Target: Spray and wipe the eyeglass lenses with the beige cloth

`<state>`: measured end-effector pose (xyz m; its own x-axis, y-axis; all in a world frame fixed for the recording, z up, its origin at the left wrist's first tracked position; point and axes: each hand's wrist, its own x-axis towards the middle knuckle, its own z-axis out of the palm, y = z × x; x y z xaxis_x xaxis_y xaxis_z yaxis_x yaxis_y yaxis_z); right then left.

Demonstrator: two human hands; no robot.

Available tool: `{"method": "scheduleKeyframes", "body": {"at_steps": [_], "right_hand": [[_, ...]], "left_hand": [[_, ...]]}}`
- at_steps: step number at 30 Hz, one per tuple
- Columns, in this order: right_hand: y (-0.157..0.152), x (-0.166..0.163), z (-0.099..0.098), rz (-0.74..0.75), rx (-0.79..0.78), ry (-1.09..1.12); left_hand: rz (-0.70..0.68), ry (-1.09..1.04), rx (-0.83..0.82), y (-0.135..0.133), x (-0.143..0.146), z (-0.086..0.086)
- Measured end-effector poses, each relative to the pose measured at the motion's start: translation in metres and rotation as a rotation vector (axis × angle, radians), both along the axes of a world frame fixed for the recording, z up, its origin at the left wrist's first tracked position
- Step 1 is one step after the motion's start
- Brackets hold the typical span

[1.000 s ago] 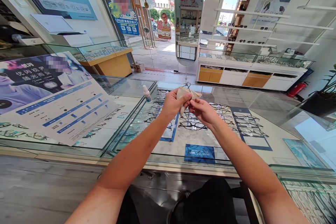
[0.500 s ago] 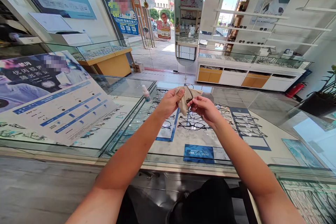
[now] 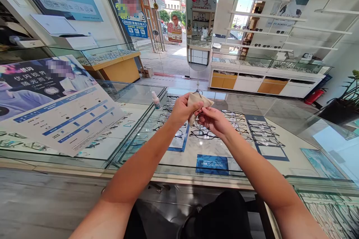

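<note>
My left hand (image 3: 180, 111) is closed on a beige cleaning cloth (image 3: 206, 102), its thumb pressed over the front. Wrapped partly in the cloth is a thin dark pair of glasses (image 3: 198, 91); most of its frame is hidden by cloth and fingers. My right hand (image 3: 214, 120) is closed beside it, thumb and fingertips pinching the glasses at the cloth's lower edge. Both hands are held above a glass display counter (image 3: 171, 164). Below them, several eyeglass frames (image 3: 206, 134) lie in rows inside the counter.
A small white spray bottle (image 3: 156, 101) stands on the counter to the left of my hands. Further left lies a large printed board (image 3: 70, 119). A blue card (image 3: 212, 164) is near the counter's front edge. An oval mirror (image 3: 201, 26) rises beyond the counter.
My left thumb has moved right and down over the cloth, which is now folded over more of the glasses. My right hand has shifted slightly left, closer to the left.
</note>
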<state>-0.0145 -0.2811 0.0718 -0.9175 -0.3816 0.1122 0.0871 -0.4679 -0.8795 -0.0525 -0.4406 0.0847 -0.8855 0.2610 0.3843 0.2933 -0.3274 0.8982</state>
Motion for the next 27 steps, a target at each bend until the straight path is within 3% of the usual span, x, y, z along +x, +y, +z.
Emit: {"method": "scheduleKeyframes", "body": {"at_steps": [5,8,13,18,22,27], "right_hand": [[-0.011,0.004,-0.004,-0.033,0.013,0.029],[-0.011,0.003,-0.006,-0.038,0.036,0.058],[0.002,-0.004,-0.003,-0.104,0.047,0.119],[0.024,-0.006,0.014,-0.122,0.004,0.133],[0.039,-0.002,0.038,-0.149,0.009,0.175],[0.049,0.001,0.082,-0.265,0.085,0.286]], "left_hand": [[0.207,0.017,0.065,0.011,0.010,-0.002],[0.238,-0.026,0.118,0.014,0.010,-0.004],[0.182,-0.059,0.248,0.012,-0.010,-0.008],[0.389,0.003,0.302,-0.002,-0.027,-0.007],[0.409,0.055,0.292,-0.006,-0.023,0.008],[0.259,-0.021,0.299,0.011,-0.016,0.053]]}}
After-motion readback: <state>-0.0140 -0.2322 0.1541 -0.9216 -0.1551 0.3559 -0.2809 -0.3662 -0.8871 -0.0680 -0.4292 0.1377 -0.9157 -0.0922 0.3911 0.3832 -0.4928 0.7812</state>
